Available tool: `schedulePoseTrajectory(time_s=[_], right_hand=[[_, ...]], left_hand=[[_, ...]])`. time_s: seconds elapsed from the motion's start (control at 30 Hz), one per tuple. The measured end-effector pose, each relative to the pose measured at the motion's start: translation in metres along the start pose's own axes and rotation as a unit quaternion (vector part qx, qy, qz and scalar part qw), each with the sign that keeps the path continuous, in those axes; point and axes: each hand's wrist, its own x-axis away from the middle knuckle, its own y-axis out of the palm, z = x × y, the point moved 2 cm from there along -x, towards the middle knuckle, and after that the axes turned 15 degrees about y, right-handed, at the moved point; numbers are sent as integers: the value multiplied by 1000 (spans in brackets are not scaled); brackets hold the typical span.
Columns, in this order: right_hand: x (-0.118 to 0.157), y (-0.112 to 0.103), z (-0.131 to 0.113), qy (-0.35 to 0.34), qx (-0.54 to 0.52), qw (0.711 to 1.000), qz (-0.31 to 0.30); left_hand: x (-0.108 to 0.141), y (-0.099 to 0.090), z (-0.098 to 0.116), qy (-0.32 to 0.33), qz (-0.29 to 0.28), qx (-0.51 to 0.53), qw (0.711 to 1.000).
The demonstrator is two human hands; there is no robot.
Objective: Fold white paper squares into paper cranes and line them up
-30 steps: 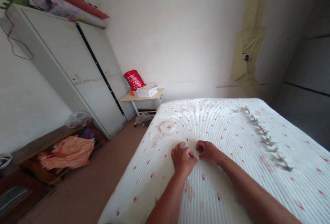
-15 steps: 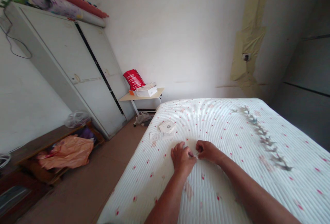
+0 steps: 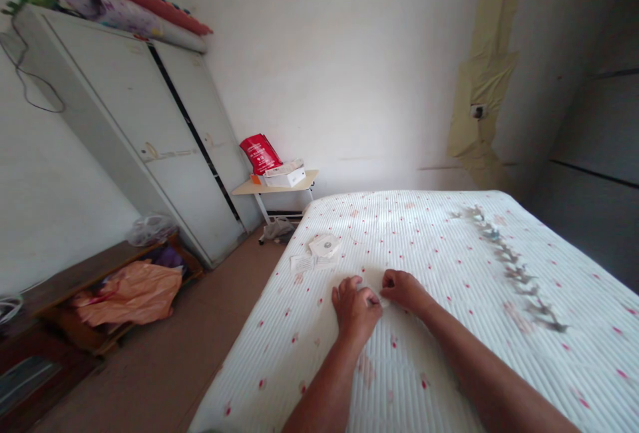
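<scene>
Though red-dotted, bed [image 3: 269, 360] near wall [image 3: 349, 74].

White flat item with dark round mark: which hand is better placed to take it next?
Probably the left hand: it is nearer the item lying beyond it; the right hand is farther.

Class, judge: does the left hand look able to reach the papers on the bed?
Probably yes: the left hand lies close to the papers, and nothing seems to stand between them.
</scene>
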Motion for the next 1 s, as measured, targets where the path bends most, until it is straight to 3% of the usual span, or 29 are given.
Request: schedulePoseTrajectory(time_s=[0.43,0.73,1.0], right_hand=[[-5,-3,10,-1,-7,999,45],[3,-7,13,-38,-59,997,5],[18,-1,2,-41,33,998,30]], left_hand=[[0,1,-1,-1,2,-4,1000],[1,2,0,-5,5,6,1000],[1,3,-2,-1,8,8,1000]])
